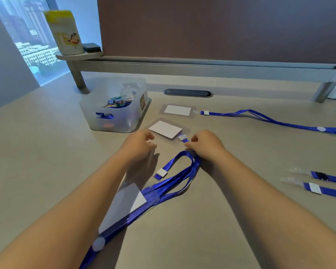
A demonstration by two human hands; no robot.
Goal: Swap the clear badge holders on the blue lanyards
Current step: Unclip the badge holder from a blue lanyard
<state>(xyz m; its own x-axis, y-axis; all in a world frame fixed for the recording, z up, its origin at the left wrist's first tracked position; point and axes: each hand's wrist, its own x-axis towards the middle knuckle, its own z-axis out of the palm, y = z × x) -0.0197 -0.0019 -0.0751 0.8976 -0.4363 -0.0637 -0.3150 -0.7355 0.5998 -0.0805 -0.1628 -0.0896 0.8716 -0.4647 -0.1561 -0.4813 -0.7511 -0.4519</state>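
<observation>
the clear plastic badge holder with a white card inside [166, 129] lies flat on the beige desk [47, 152], right between your hands. your right hand [206, 145] has its fingers curled, pinching the clip end of the bunched blue fabric lanyard [184, 167] where it meets that holder's corner. your left hand [139, 144] sits at the holder's near left edge with fingers loosely curled; whether it actually grips the plastic i cannot tell.

a second clear holder with a white card [177, 110] lies just beyond, apparently clipped to a straight blue lanyard [270, 119]. a third clear holder [126, 202] rests nearer you, on top of the bunched straps. at the right edge, two more blue lanyard ends [326, 183] lie with bare clear clips and no holders.

judging by this, the swap is midway: some lanyards are stripped, and the holder in hand looks to be at the clip, going on or off. a frosted plastic bin of small items [114, 107] stands to the left.
</observation>
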